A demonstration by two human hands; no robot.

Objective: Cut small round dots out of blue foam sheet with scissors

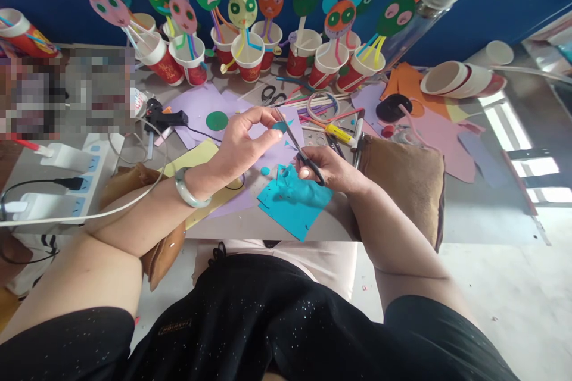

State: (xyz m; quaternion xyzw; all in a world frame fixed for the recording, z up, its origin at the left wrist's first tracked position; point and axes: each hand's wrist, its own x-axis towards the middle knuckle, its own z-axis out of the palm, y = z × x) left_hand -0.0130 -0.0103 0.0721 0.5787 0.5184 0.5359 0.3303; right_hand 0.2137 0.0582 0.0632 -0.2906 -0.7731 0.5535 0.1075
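Observation:
My left hand [245,140], with a pale bangle [190,187] on its wrist, pinches a small piece of teal paper [279,127] between thumb and fingers. Scissors with black handles [308,162] are gripped in my right hand [328,168], and their blades reach up beside the teal piece. Whether the blades touch it I cannot tell. Under my right hand lie blue paper sheets [304,214], with small scraps around them. A little blue paper disc [265,171] rests on the purple paper [250,196], and a green paper circle [217,121] lies left of my left hand.
Paper cups [248,62] holding rabbit-faced figures line the table's back. A black glue gun [167,119], a power strip [89,175] and cables lie at left. Other scissors [272,95], straws and a yellow tube [339,134] lie mid-table. A brown cushion [402,184] and stacked cups [460,78] are at right.

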